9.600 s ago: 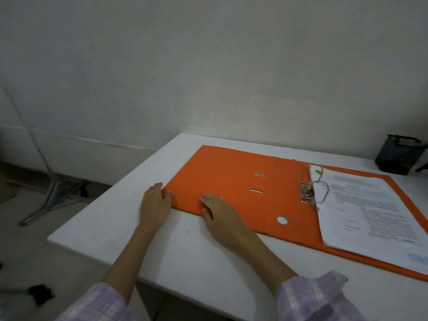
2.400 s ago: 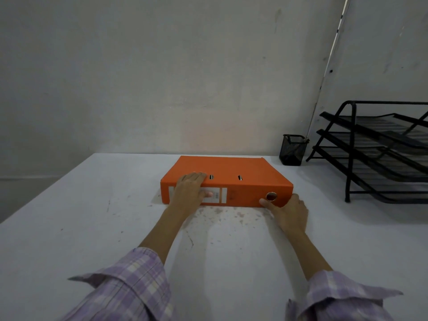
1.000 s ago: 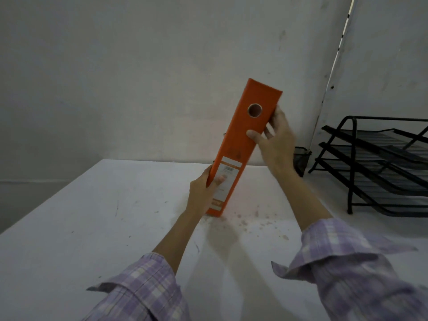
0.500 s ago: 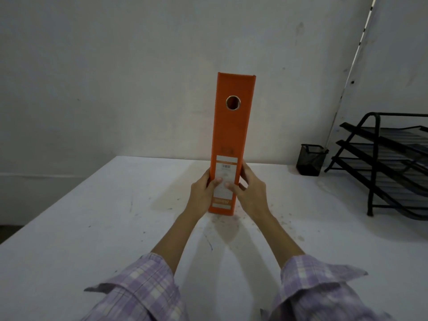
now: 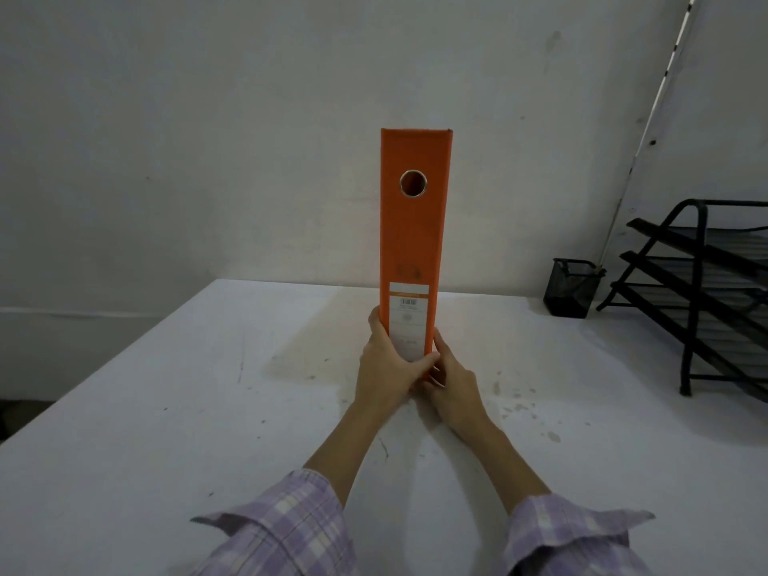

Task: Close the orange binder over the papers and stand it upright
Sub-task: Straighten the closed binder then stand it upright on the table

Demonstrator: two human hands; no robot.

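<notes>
Orange binder (image 5: 413, 239) upright between hands

The only printing is on a white label (image 5: 409, 322) low on the spine of the orange binder (image 5: 414, 226). It has an orange band at its top and a small barcode below that. The fainter lines of print underneath are too small to read.

Orange binder (image 5: 414, 234), white spine label (image 5: 408, 322); lilac plaid sleeves (image 5: 286, 530); black mesh cup (image 5: 570, 288); white table (image 5: 166, 409).
</notes>
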